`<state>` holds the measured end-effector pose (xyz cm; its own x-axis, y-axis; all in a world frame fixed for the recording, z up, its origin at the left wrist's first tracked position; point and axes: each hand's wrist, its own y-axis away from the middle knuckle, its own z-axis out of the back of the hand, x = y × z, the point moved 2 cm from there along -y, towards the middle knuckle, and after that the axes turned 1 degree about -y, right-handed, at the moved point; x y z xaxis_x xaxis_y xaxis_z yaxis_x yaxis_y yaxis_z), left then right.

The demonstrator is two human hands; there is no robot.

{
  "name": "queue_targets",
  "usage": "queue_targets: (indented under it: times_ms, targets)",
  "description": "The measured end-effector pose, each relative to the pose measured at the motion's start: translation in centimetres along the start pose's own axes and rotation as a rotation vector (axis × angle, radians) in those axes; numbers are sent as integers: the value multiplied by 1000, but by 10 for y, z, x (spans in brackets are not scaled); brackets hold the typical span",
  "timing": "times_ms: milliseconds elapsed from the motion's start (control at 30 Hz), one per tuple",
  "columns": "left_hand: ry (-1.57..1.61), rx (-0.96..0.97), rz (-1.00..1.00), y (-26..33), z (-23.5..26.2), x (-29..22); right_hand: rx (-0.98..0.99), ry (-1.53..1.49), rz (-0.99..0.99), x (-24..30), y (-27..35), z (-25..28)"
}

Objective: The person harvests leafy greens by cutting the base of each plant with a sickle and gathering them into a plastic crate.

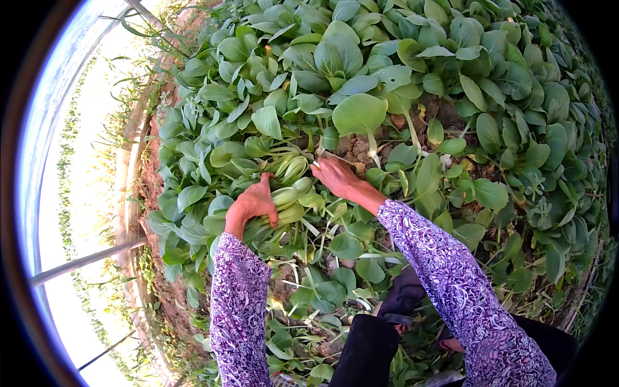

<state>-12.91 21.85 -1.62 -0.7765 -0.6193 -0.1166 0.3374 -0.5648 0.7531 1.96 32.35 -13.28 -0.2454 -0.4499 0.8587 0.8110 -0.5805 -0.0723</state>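
Note:
Several cut bok choy heads (289, 213) lie in a pile on the leaves in front of me, their pale green bases turned to the right. My left hand (253, 202) is closed around the leafy side of these heads, thumb toward me and fingers on the far side. Just beyond it lie more pale bok choy stalks (292, 168). My right hand (340, 177) is to the right of the pile, its fingers pressed together near the soil. A small whitish piece shows at its fingertips, too little to name.
Dense standing bok choy (335, 55) fills the far side and the right. Beside my right hand is bare soil (354, 149) with a broad leaf (360, 115) over it. Loose leaves (325, 297) litter the ground near my legs (366, 351). A metal bar (90, 261) crosses at the left.

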Motion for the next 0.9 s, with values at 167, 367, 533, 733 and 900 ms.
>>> queue_targets:
  times_ms: [167, 367, 533, 733, 900]
  targets:
    - [42, -45, -42, -13, -6, -5, -79, 47, 105, -29, -5, 0]
    - [-22, -37, -46, -9, -14, -2, 271, 166, 143, -20, -3, 8]
    - [-308, -126, 31, 12, -25, -31, 556, 126, -211, -4, -2, 45]
    - [-510, -263, -16, 66, -18, -74, -105, -1, -16, 42, 63, 152]
    - [-591, -461, -161, 164, -16, -86, -210, -24, -22, 86, 131, 207]
